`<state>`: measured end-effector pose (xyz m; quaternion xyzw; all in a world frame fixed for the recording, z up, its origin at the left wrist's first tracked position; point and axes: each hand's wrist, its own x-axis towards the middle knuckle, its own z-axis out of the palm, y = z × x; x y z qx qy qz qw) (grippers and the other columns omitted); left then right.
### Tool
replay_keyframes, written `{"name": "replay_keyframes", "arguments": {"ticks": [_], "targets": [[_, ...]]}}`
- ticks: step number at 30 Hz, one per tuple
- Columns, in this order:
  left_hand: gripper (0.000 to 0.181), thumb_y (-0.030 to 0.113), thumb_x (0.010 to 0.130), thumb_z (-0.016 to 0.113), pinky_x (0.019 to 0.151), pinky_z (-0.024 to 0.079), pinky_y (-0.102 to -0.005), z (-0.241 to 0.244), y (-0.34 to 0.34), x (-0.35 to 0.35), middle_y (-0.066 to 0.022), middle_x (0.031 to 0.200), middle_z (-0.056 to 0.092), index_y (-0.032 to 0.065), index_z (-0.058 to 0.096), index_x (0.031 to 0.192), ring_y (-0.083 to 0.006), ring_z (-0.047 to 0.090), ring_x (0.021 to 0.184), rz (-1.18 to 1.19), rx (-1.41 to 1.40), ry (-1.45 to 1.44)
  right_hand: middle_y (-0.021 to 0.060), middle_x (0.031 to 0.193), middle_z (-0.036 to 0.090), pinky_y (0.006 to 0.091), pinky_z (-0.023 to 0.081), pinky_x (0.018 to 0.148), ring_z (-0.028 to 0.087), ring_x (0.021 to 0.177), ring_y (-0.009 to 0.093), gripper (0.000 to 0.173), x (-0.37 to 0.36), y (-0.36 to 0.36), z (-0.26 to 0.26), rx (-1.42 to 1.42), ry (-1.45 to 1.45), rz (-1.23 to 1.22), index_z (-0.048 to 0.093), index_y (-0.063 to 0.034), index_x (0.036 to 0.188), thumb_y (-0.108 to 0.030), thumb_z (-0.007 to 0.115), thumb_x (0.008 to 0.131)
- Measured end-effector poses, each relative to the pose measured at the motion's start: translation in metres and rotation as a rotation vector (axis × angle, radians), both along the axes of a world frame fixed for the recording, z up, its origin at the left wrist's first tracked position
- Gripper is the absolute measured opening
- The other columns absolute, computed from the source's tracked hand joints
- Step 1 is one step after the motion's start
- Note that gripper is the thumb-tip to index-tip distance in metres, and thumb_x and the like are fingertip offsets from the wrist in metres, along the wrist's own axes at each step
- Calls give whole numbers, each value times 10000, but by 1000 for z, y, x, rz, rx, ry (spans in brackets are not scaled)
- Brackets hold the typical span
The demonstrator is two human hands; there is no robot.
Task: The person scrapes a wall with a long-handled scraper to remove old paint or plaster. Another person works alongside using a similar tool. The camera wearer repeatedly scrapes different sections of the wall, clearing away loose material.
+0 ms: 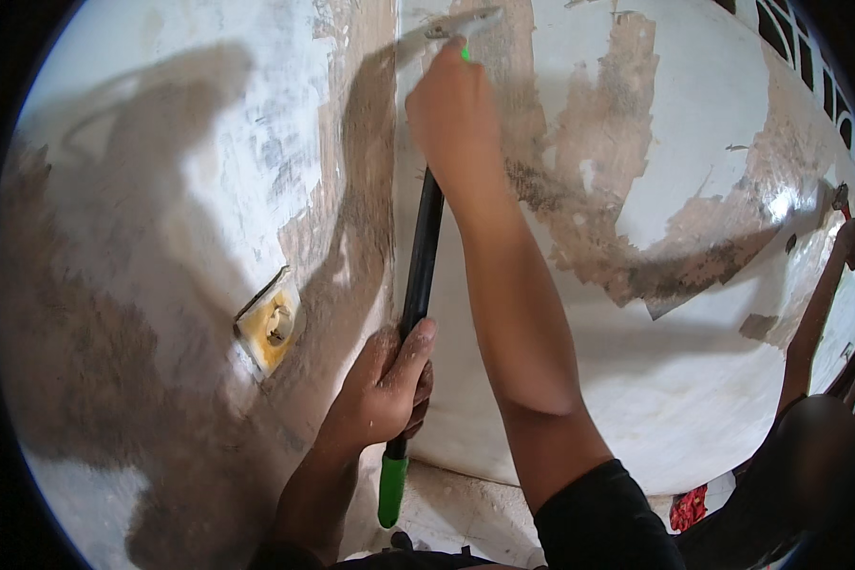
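Observation:
My left hand is wrapped around the lower part of a black pole that ends in a green grip. Higher up, my right hand grips the same tool near its head. A scraper blade shows past my right fist, at or close to the wall near the inside corner. Around it the white paint is stripped in ragged patches, baring brown plaster. My right fist hides where the pole joins the head.
A yellowed socket or switch plate sits on the left wall. On the right, a co-worker holds a red-handled tool against the wall. White metal grillwork is at upper right. Red cloth lies on the dusty floor.

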<state>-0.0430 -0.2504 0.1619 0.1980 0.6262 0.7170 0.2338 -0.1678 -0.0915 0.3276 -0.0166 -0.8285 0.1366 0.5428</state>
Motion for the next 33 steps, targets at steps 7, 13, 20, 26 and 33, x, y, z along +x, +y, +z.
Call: {"name": "replay_keyframes", "arguments": {"ticks": [7, 13, 20, 26, 33], "targets": [[439, 462, 1089, 492, 379, 324, -286, -8, -5, 6, 19, 545, 377, 99, 416, 856, -102, 373, 388, 11, 4, 58, 263, 963, 735, 399, 623, 754, 757, 891, 360, 507, 11, -11, -10, -97, -100, -97, 485, 198, 1353, -95, 569, 948], [410, 466, 1091, 482, 382, 363, -299, 50, -11, 5, 3, 577, 401, 94, 422, 929, -109, 404, 398, -62, 21, 12, 327, 1031, 699, 507, 590, 855, 704, 980, 487, 452, 9, -7, 50, -167, -52, 100, 503, 142, 1331, -43, 523, 920], [393, 475, 1063, 542, 383, 364, -311, 54, 15, 7, 2, 577, 388, 99, 450, 995, -114, 365, 390, 16, 50, 42, 254, 999, 731, 448, 616, 781, 740, 950, 373, 486, -12, 1, 51, 34, 66, -12, 519, 160, 1343, -177, 538, 995], [371, 468, 1054, 566, 381, 384, -322, 75, 1, 15, 5, 572, 391, 116, 462, 994, -126, 379, 381, -67, 97, -1, 268, 1019, 715, 481, 596, 824, 721, 934, 428, 287, -6, 4, 79, -37, 172, 44, 636, 82, 1122, -132, 530, 961], [370, 491, 1068, 521, 419, 424, -340, 76, 31, 8, 16, 575, 388, 122, 497, 1071, -132, 412, 398, -126, 181, 22, 289, 1118, 706, 513, 571, 902, 695, 1070, 443, 318, 4, 8, 99, -58, 26, 76, 656, 23, 1173, -62, 522, 897]]}}
